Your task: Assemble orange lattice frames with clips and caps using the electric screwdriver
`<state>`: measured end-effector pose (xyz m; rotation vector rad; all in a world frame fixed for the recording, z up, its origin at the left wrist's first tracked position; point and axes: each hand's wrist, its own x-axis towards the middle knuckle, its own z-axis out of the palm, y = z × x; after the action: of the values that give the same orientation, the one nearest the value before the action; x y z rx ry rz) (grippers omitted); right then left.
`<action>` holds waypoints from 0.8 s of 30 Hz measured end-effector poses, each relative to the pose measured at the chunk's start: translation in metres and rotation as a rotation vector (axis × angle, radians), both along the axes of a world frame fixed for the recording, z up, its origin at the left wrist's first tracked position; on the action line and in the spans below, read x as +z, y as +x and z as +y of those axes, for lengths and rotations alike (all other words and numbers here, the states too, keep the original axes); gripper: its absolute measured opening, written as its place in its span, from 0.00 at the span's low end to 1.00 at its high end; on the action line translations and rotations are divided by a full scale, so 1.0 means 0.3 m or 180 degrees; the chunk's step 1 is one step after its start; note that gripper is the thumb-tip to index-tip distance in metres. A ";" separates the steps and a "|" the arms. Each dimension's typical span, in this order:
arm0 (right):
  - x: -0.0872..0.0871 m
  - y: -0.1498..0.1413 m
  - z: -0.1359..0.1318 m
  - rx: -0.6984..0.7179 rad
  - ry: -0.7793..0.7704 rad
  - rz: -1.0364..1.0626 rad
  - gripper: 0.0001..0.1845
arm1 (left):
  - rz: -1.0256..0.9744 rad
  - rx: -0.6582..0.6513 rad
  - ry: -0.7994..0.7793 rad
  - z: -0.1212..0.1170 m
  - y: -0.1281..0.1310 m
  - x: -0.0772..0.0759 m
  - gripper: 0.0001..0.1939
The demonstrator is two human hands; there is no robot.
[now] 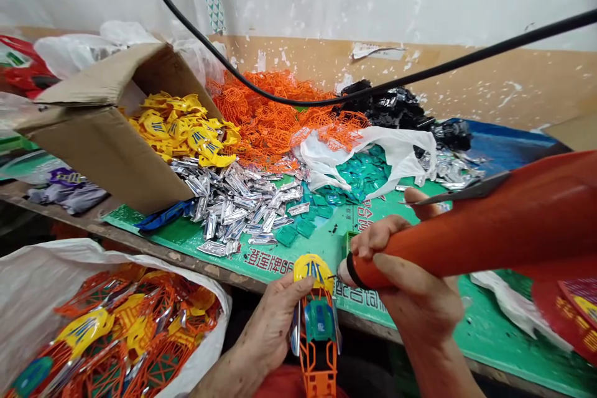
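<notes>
Left hand (pixel 275 323): fingers clenched on a plastic toy frame (pixel 319 320), yellow top, orange lattice, held just past the counter (pixel 186 259) edge. Right hand (pixel 415 298): fingers wrapped around an orange-sleeved tool (pixel 485 236), tip near the yellow top.

Bright, even, diffuse light fills the scene from no clear source, leaving soft shadows, darkest beneath the bench (pixel 196 264). The silver pieces (pixel 233 208) glint with small highlights. Wide-angle distortion bows the wall (pixel 396 0) and black cable (pixel 489 53) near the edges, and the close orange-sleeved tool (pixel 485 236) looks slightly soft.
</notes>
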<state>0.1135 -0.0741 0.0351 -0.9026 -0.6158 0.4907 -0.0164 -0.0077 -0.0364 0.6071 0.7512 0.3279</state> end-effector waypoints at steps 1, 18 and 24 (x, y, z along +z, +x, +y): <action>-0.001 -0.002 0.000 0.0010 0.0000 0.0014 0.33 | 0.0007 0.0005 0.0003 0.000 0.000 0.001 0.16; -0.059 0.003 0.011 -0.0020 -0.0079 -0.0137 0.32 | 0.0083 0.0067 0.0262 -0.011 0.012 -0.005 0.17; -0.073 -0.008 0.008 0.0024 -0.0050 -0.0234 0.33 | 0.0013 0.0027 0.0372 -0.017 0.013 -0.005 0.17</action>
<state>0.1113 -0.0718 0.0132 -0.9366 -0.6833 0.4714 -0.0125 -0.0127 -0.0380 0.7152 0.7423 0.3805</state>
